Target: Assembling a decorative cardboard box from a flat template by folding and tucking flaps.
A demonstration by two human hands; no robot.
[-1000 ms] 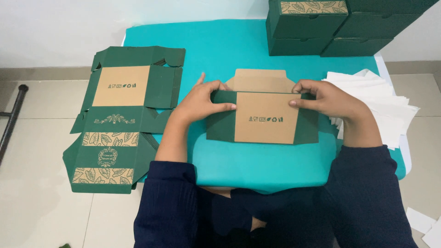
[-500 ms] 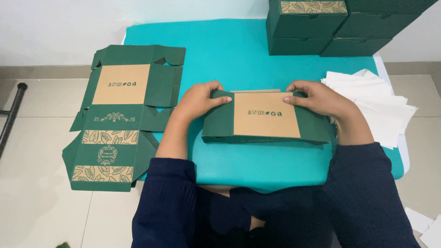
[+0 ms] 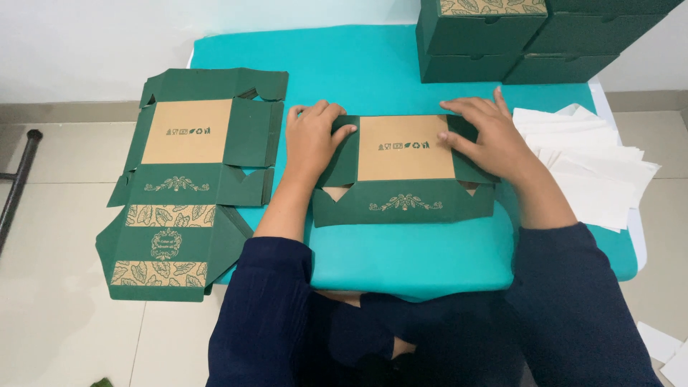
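A dark green cardboard box blank (image 3: pixel 405 172) with a tan centre panel lies partly folded on the teal table (image 3: pixel 416 251). My left hand (image 3: pixel 312 140) presses down on its left side flap, fingers curled over the edge. On the right side of the tan panel rests my right hand (image 3: pixel 487 136), fingers spread flat. A front panel with a gold leaf print lies toward me.
A stack of flat green box blanks (image 3: pixel 186 179) hangs off the table's left side. Finished green boxes (image 3: pixel 502 36) are piled at the back right. White paper sheets (image 3: pixel 595 165) lie at the right edge. A black pole (image 3: pixel 18 186) stands on the floor at left.
The box has been turned and pressed down flat; its tan panel now faces up with the leaf-printed panel toward me. Both hands moved from its upper corners onto its sides.
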